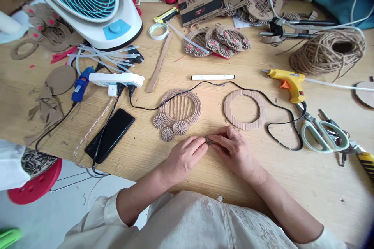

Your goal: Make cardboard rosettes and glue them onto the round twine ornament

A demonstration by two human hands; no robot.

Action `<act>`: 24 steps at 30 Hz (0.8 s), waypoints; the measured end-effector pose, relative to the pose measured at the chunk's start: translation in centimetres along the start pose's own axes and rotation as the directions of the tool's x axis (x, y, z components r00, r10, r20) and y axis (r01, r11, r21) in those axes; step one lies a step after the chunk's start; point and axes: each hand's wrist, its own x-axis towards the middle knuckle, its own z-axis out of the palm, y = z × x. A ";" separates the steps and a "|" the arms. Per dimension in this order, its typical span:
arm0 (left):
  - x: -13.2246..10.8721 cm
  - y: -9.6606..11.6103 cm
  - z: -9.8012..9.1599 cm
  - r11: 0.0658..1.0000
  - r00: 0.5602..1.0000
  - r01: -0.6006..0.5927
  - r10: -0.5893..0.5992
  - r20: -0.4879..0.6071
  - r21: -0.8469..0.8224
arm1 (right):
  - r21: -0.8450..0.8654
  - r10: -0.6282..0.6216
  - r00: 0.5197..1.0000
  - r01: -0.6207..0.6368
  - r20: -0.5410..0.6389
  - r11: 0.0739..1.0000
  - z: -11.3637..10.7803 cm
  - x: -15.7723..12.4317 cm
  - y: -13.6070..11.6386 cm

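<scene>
Between my fingertips is a small pleated cardboard rosette (208, 140), mostly covered by them. My left hand (183, 156) pinches it from one side, and my right hand (239, 152) pinches it from the other. Just beyond my left hand lies a twine-wrapped ring (196, 106) with twine strands strung across its opening. Several finished rosettes, one of them a larger rosette (180, 127), sit at its lower left edge. A bare corrugated cardboard ring (230, 118) lies flat beyond my right hand.
A yellow glue gun (288, 79), scissors (318, 136) and a twine ball (304, 56) lie at right. A black cord (257, 90) crosses the table to a power strip (117, 79). At left are a phone (110, 135), blue glue gun (82, 85) and fan (122, 11).
</scene>
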 end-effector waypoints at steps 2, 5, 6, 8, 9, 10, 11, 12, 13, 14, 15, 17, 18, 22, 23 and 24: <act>0.0 0.0 0.0 1.000 1.000 -0.001 0.001 0.007 0.003 | -0.002 0.008 1.000 -0.008 0.000 1.000 0.1 0.0 -0.1; 0.1 0.0 0.0 0.999 1.000 -0.019 0.019 0.006 0.026 | -0.004 0.019 1.000 -0.019 -0.002 1.000 0.0 0.0 -0.2; 0.1 0.1 -0.1 0.999 1.000 -0.026 0.026 0.004 0.034 | -0.003 0.024 1.000 -0.024 -0.002 1.000 0.0 0.0 -0.3; 0.3 0.1 -0.2 0.999 1.000 -0.030 0.030 -0.005 0.039 | -0.005 0.030 1.000 -0.030 0.003 1.000 0.0 0.1 -0.4; 0.3 0.1 -0.3 0.999 1.000 -0.024 0.024 -0.008 0.034 | -0.010 0.030 1.000 -0.030 0.008 1.000 0.0 0.1 -0.5; 0.3 0.2 -0.3 1.000 1.000 -0.015 0.015 -0.012 0.027 | -0.017 0.028 1.000 -0.028 0.008 0.999 0.0 0.1 -0.6; 0.4 0.2 -0.3 1.000 1.000 -0.004 0.004 -0.015 0.019 | -0.026 0.027 1.000 -0.027 0.005 0.999 0.0 0.1 -0.7; 0.4 0.2 -0.3 1.000 1.000 0.005 -0.005 -0.015 0.010 | -0.036 0.029 1.000 -0.029 -0.004 0.999 0.0 0.1 -0.7; 0.4 0.2 -0.3 1.000 1.000 0.012 -0.012 -0.015 0.001 | -0.045 0.032 0.999 -0.033 -0.015 0.998 0.1 0.1 -0.8; 0.4 0.2 -0.3 1.000 1.000 0.016 -0.016 -0.014 -0.006 | -0.052 0.037 0.999 -0.038 -0.025 0.998 0.2 0.1 -0.8; 0.4 0.2 -0.3 1.000 1.000 0.017 -0.017 -0.012 -0.010 | -0.059 0.040 0.999 -0.042 -0.031 0.997 0.2 0.1 -0.9; 0.4 0.2 -0.3 1.000 1.000 0.012 -0.012 -0.009 -0.012 | -0.069 0.043 0.999 -0.045 -0.033 0.997 0.3 0.1 -0.9; 0.4 0.1 -0.4 1.000 1.000 0.008 -0.008 -0.010 -0.012 | -0.074 0.042 0.999 -0.045 -0.034 0.996 0.4 0.1 -1.0; 0.5 0.0 -0.6 1.000 1.000 0.011 -0.011 -0.024 -0.027 | -0.092 0.040 0.998 -0.044 -0.041 0.995 0.4 0.1 -1.1; 0.5 0.0 -0.7 0.999 0.999 0.015 -0.016 -0.029 -0.034 | -0.095 0.041 0.998 -0.045 -0.040 0.994 0.4 0.1 -1.1; 0.6 -0.1 -0.8 0.999 0.999 0.022 -0.024 -0.034 -0.042 | -0.099 0.042 0.998 -0.046 -0.038 0.994 0.3 0.1 -1.1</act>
